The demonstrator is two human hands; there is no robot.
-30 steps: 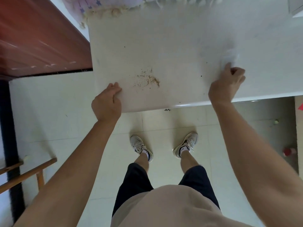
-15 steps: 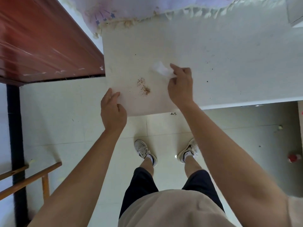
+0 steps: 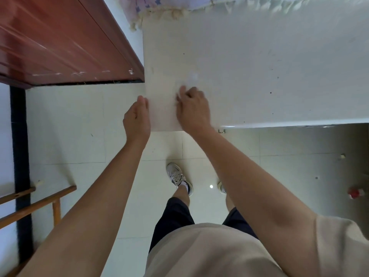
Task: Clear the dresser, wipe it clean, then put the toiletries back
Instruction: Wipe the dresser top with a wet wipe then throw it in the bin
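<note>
The white dresser top (image 3: 259, 56) is bare of toiletries and shows a few dark specks. My right hand (image 3: 192, 108) presses on it near the front left corner, fingers bunched on a white tissue (image 3: 192, 78) that shows as a pale blur past the fingertips. The brown crumbs are hidden under this hand. My left hand (image 3: 137, 118) is held flat against the dresser's left edge, just off the corner, holding nothing.
A red-brown wooden cabinet (image 3: 60, 41) adjoins the dresser on the left. A fringed cloth (image 3: 169, 11) hangs at the dresser's back. A wooden rack (image 3: 40, 202) stands at lower left, and a red item (image 3: 354, 192) lies on the tiled floor at right.
My right hand has swept the tissue leftward across the top, from the right side to the front left corner, covering the crumbs. My left hand shifted off the top to its left edge.
</note>
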